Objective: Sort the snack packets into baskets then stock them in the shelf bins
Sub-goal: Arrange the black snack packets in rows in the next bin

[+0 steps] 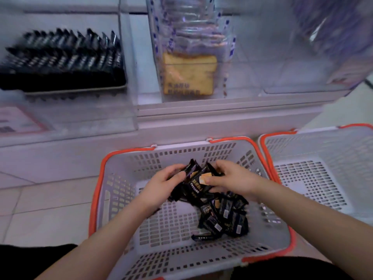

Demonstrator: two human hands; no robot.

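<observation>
Both bare arms are seen reaching into a grey basket (119, 190) with an orange rim. A bunch of black packets (196, 183) is gripped between the two hands. The left hand (161, 183) has its fingers curled round the left side of the bunch, and the right hand (232, 181) has its fingers and thumb curled round the right side. More black packets (224, 217) are left lying loose on the basket floor, just below the right fingers. A second basket (314, 178) is set well to the right of the right fingers, touching the first one. Far above the left fingers, a clear bin (129, 57) is filled with rows of black packets (64, 59). Above both hands, a bag of bread slices (189, 73) is stood upright in the middle bin.
</observation>
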